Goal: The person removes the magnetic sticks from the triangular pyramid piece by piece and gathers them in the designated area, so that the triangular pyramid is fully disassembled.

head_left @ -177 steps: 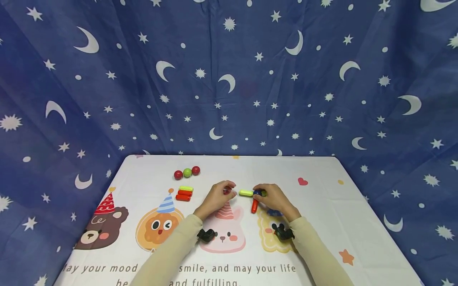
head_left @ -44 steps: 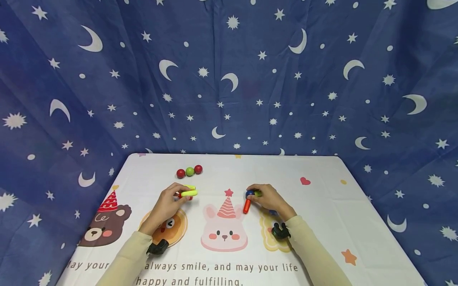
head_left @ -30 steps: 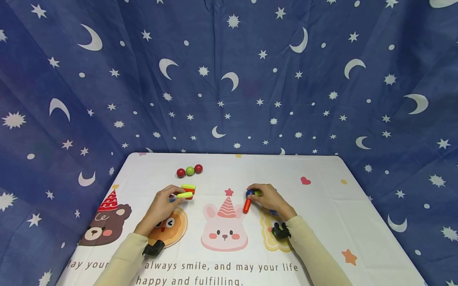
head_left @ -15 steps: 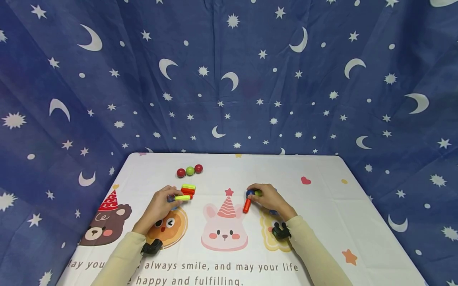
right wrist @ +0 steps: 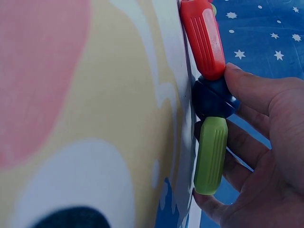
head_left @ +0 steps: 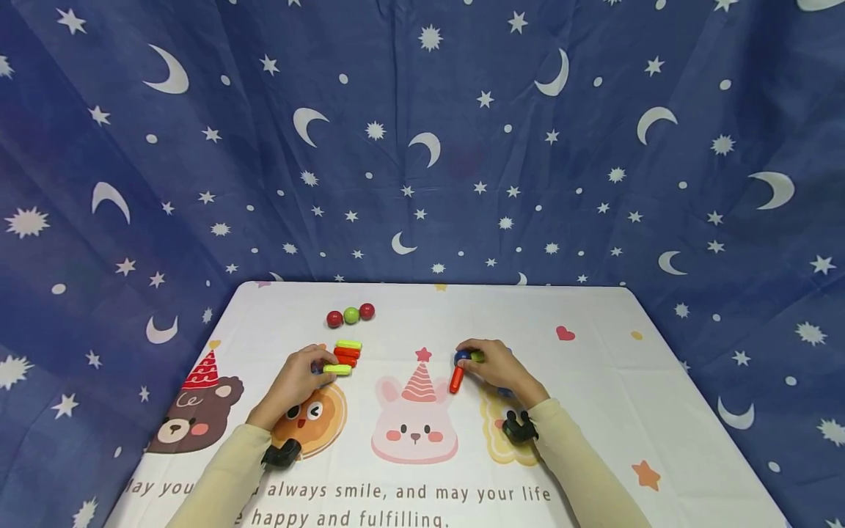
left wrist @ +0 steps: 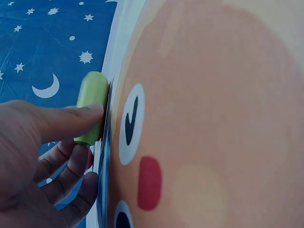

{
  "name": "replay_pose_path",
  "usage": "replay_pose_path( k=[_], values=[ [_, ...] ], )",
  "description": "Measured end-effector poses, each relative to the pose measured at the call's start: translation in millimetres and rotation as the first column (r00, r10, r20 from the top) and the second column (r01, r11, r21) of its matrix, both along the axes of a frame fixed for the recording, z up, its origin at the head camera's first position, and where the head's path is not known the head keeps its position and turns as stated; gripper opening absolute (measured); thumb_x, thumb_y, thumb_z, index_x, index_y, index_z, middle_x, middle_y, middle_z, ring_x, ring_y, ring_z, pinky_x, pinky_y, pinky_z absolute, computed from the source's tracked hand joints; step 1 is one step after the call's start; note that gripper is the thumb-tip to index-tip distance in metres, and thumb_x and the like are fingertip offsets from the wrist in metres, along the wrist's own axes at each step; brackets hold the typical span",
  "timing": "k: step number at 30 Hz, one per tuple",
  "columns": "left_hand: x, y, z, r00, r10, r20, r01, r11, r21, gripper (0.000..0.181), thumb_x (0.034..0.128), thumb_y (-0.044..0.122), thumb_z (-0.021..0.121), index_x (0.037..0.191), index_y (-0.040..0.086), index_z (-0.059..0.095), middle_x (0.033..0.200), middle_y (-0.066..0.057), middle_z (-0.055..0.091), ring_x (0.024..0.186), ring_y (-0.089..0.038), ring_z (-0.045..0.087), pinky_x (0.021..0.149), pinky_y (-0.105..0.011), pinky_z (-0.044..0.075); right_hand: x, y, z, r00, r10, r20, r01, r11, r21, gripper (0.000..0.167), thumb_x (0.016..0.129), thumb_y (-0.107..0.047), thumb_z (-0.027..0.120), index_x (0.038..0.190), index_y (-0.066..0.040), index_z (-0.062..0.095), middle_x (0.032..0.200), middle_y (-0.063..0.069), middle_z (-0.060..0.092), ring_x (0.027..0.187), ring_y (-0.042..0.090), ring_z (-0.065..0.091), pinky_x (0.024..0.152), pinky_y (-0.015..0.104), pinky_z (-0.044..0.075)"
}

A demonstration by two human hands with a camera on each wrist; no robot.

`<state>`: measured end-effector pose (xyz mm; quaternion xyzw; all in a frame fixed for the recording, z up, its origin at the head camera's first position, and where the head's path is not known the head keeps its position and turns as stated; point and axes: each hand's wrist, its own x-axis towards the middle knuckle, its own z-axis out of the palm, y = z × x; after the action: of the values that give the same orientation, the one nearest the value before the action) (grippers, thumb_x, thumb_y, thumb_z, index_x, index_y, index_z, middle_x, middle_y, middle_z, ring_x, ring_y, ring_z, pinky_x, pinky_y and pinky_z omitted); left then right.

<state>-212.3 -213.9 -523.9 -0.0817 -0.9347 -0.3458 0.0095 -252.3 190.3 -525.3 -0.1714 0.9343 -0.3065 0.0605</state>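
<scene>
In the head view my left hand [head_left: 300, 378] pinches a yellow-green rod [head_left: 337, 370] at the near side of a short row of rods. The left wrist view shows the thumb lying on this rod [left wrist: 92, 102], with a red patch [left wrist: 89, 159] by the fingers, its kind unclear. That row has red rods [head_left: 346, 353] and another yellow-green rod [head_left: 348, 344]. My right hand [head_left: 491, 363] grips a dark blue ball [right wrist: 216, 97] by its side. A red rod [right wrist: 204, 40] and a green rod [right wrist: 211, 154] join that ball at an angle.
Beyond the rods sit two red balls [head_left: 334, 319] with a green ball [head_left: 351, 315] between them. The white printed tablecloth [head_left: 422, 308] ends at a blue star-patterned curtain [head_left: 422, 183].
From the middle, my left hand has carried the yellow-green rod left and lowered it along the near side of the rod row. My right hand, with the blue ball, shifted slightly left earlier, then stayed.
</scene>
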Motion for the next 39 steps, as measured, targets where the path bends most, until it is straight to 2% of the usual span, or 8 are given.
replay_pose_path(
  k=[3,10,17,22,25,30,35,39],
  values=[
    [-0.3,-1.0,-1.1,1.0,-0.004,-0.003,0.004,1.0,0.005,0.02,0.0814,0.008,0.079,0.099,0.014,0.071,0.105,-0.005,0.066,0.098,-0.023,0.06,0.094,-0.047,0.049,-0.4,0,-0.3,1.0,0.003,-0.004,-0.003,1.0,0.001,0.031,0.089,-0.033,0.072,0.119,-0.024,0.069,0.115,0.001,0.071,0.11,0.022,0.063,0.102,0.047,0.047],
    [0.1,-1.9,-1.7,0.999,0.01,-0.034,-0.01,1.0,0.017,0.022,0.0805,0.008,0.079,0.1,0.012,0.07,0.098,-0.005,0.065,0.089,-0.019,0.059,0.081,-0.037,0.049,-0.8,1,0.1,1.0,0.011,0.0,-0.011,1.0,0.006,0.032,0.09,-0.033,0.071,0.12,-0.023,0.069,0.117,0.002,0.071,0.111,0.022,0.063,0.102,0.047,0.047],
    [2.1,-0.7,1.5,0.998,0.035,-0.058,-0.036,0.999,-0.013,0.021,0.0846,0.015,0.076,0.104,0.012,0.07,0.103,-0.007,0.065,0.091,-0.022,0.059,0.083,-0.04,0.049,0.2,2,3.1,0.999,0.025,0.042,-0.026,1.0,0.016,0.033,0.089,-0.024,0.07,0.123,-0.023,0.067,0.12,0.002,0.069,0.105,0.019,0.061,0.101,0.047,0.047],
    [3.3,4.8,7.9,0.994,0.028,-0.108,-0.025,0.999,0.03,0.018,0.0872,0.017,0.074,0.104,0.013,0.07,0.106,-0.005,0.066,0.096,-0.022,0.061,0.084,-0.04,0.051,0.2,4,4.2,0.999,0.03,0.032,-0.031,0.999,0.028,0.038,0.086,-0.02,0.071,0.124,-0.02,0.066,0.119,0.002,0.069,0.11,0.02,0.062,0.104,0.046,0.047],
    [3.1,12.0,13.3,0.991,0.012,-0.135,-0.003,0.998,0.068,0.017,0.0879,0.018,0.074,0.104,0.013,0.07,0.107,-0.003,0.067,0.096,-0.022,0.062,0.083,-0.037,0.052,0.0,4,4.0,0.999,0.032,0.025,-0.032,0.999,0.018,0.037,0.087,-0.021,0.073,0.124,-0.018,0.066,0.115,0.001,0.071,0.113,0.021,0.064,0.105,0.046,0.046],
    [0.7,30.1,22.3,0.986,-0.023,-0.163,0.04,0.994,0.102,0.018,0.0869,0.017,0.075,0.103,0.012,0.07,0.106,-0.002,0.068,0.091,-0.022,0.061,0.078,-0.033,0.051,-0.3,5,1.6,0.999,0.008,0.035,-0.008,1.0,0.007,0.036,0.087,-0.026,0.075,0.122,-0.02,0.066,0.11,-0.002,0.072,0.107,0.018,0.065,0.102,0.044,0.048],
    [-3.3,52.0,24.1,0.983,-0.066,-0.172,0.085,0.991,0.102,0.02,0.0878,0.019,0.074,0.107,0.013,0.07,0.105,-0.002,0.068,0.091,-0.019,0.061,0.079,-0.034,0.049,-0.6,5,-1.9,1.0,-0.023,0.012,0.023,1.0,0.004,0.036,0.085,-0.028,0.077,0.119,-0.02,0.067,0.106,-0.003,0.072,0.102,0.015,0.065,0.1,0.042,0.049],
    [-6.6,70.3,22.6,0.981,-0.106,-0.163,0.128,0.983,0.128,0.021,0.0888,0.018,0.073,0.108,0.011,0.07,0.103,-0.003,0.068,0.091,-0.021,0.063,0.077,-0.032,0.05,0.2,3,-1.5,0.999,-0.04,-0.013,0.04,0.999,-0.003,0.035,0.084,-0.03,0.078,0.115,-0.018,0.068,0.103,-0.003,0.07,0.099,0.015,0.064,0.097,0.042,0.05]
  ],
)
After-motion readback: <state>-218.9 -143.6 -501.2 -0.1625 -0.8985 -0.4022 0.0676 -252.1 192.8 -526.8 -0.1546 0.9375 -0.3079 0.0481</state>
